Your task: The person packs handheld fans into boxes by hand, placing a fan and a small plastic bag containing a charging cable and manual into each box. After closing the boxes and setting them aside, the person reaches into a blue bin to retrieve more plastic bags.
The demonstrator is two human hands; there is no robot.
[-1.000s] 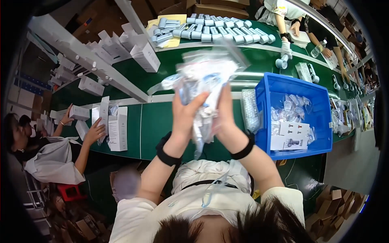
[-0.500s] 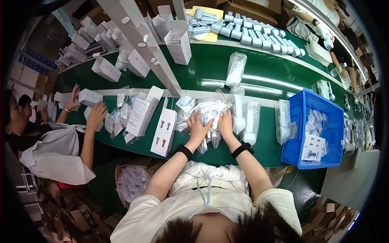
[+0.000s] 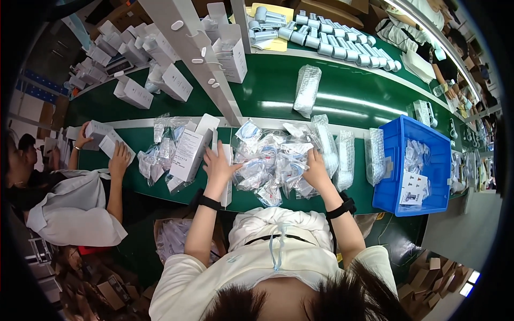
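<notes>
My left hand is open, its fingers spread over the upper part of a flat white box and thumb pointing toward the pile. Beside it a taller white box with an open flap leans on some bags. A pile of clear plastic bags with white and blue contents, seemingly cables, lies between my hands. At the pile's right side rests my right hand, fingers stretched out and touching the bags. Bubble-wrapped items stand just right of it.
A blue bin with bags and a printed card stands at right. Another bubble-wrapped piece lies on the far green surface, below rows of grey-blue devices. A metal post rises at left-centre. A co-worker's hands handle white boxes at far left.
My left hand has moved left from the bags to the flat box, which appears shifted right. My right hand has slid right and nearer. The bag pile has spread out. The co-worker's boxes have moved.
</notes>
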